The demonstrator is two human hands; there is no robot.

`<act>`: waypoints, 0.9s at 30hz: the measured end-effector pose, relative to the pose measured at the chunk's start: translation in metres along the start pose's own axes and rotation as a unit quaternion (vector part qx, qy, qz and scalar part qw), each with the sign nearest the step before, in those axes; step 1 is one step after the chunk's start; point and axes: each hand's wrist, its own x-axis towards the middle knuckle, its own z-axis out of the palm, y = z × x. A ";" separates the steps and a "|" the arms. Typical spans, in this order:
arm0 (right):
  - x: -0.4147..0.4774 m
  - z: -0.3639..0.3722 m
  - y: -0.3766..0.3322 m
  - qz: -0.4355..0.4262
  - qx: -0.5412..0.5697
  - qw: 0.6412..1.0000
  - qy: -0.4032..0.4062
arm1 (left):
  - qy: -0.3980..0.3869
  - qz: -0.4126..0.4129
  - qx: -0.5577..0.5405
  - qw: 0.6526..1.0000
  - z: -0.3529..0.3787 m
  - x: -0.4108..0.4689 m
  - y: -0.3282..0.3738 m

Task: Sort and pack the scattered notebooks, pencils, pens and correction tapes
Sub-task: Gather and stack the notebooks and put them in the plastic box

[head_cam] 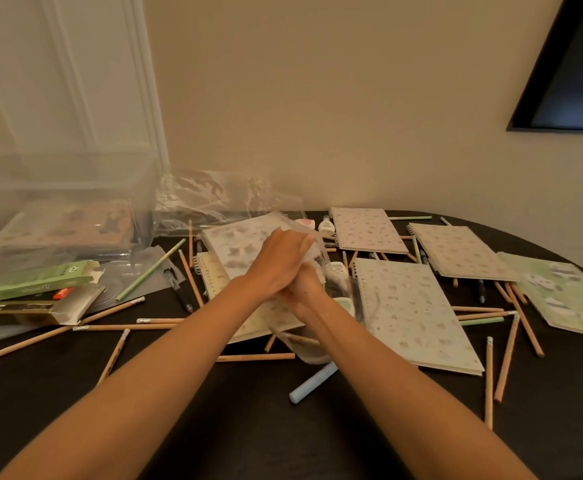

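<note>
A clear plastic bag (312, 349) is held just left of the large spiral notebook (414, 306), its top pinched by the left hand (279, 261). The grip of the right hand (303, 289) is hidden. Light, limp and slippery, the bag is judged best gripped at the mouth.

Nearly black table (248, 427). Scattered pencils (123, 327) are bare wood with white eraser ends; one pencil (151, 270) at 10 o'clock is pale green. Cream notebooks (411, 306) carry small speckled prints. At 3 o'clock, a pale green notebook (560, 292) shows black-and-white pandas. Green box (30, 280) at 9 o'clock. See-through sleeve (317, 252) at centre. Pale blue stick (312, 382) at 6 o'clock.
</note>
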 end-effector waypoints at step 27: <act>-0.039 -0.249 -0.032 -0.072 0.026 0.997 0.008 | -0.036 -0.058 -0.096 0.993 0.079 0.049 0.134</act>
